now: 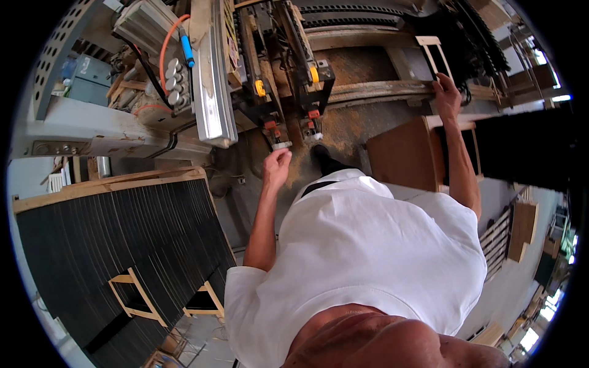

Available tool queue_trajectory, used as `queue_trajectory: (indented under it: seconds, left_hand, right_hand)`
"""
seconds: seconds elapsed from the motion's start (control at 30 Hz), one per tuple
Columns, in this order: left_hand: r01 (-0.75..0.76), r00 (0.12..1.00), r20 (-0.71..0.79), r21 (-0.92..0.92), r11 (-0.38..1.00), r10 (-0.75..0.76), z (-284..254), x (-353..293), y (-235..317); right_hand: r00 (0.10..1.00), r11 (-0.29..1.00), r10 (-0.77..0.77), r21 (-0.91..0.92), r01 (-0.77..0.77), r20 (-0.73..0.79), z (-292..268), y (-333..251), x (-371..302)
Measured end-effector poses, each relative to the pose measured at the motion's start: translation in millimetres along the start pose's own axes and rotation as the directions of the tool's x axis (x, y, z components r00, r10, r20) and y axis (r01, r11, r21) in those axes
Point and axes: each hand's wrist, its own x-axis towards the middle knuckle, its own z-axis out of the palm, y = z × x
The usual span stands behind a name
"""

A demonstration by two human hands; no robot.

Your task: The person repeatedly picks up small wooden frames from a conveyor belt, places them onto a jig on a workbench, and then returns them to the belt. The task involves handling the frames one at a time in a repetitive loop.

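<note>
My right hand is raised at the far right, its fingers closed on the near end of a narrow, pale wooden frame. Dark machine parts lie close behind that frame. My left hand is in front of the machine, fingers bent and pressed together. Its fingertips are right by the white end piece of the left machine rail. Whether they touch it or pinch something small cannot be made out. Two parallel rails carry yellow fittings and red blocks.
To the left stands a large stack of black boards with pale wood-edged openings. A silver metal beam juts out nearby. At right are a brown wooden block-like stack and black panels. Sawdust covers the floor under the machine.
</note>
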Motion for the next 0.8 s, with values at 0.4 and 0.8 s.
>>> queue_trajectory:
  seconds: [0.4, 0.8]
  left_hand:
    - [-0.047, 0.985, -0.161, -0.607, 0.793, -0.064, 37.3, 313.6, 191.4]
    - [0.064, 0.955, -0.077, -0.891, 0.449, -0.288, 4.4, 567.3, 148.6]
  right_hand:
    - [0.954, 0.971, -0.109, 0.236, 0.042, 0.278, 116.7, -83.9, 93.7]
    - [0.848, 0.941, -0.327, 0.224, 0.253, 0.417, 114.5, -99.4, 119.7]
